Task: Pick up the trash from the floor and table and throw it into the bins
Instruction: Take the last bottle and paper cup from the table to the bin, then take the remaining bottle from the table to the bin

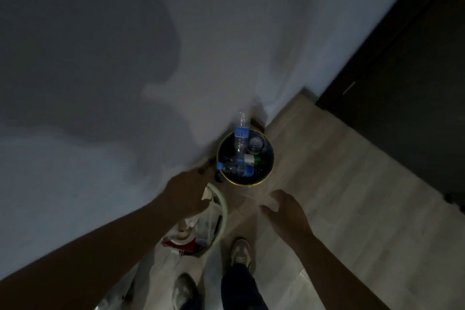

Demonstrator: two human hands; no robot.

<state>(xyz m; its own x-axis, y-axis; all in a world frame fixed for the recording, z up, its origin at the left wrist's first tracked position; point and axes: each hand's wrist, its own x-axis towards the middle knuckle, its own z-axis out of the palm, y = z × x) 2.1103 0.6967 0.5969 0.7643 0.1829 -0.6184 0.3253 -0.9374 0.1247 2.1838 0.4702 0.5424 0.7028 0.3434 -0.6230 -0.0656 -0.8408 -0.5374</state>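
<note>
The pale wad [272,204] sat in the right hand [286,211], whose fingers seemed curled round it, though the dim blur left some doubt. It hung over bare floor [339,196], just short of the dark bin [251,184]. That bin was already heaped with bottles [237,170], one poking above the rim. Let go there, the wad would likely fall short or bounce off the heap. The left hand [188,194] hovered at the pale-rimmed bin [224,211]; its fingers could not be read.
</note>
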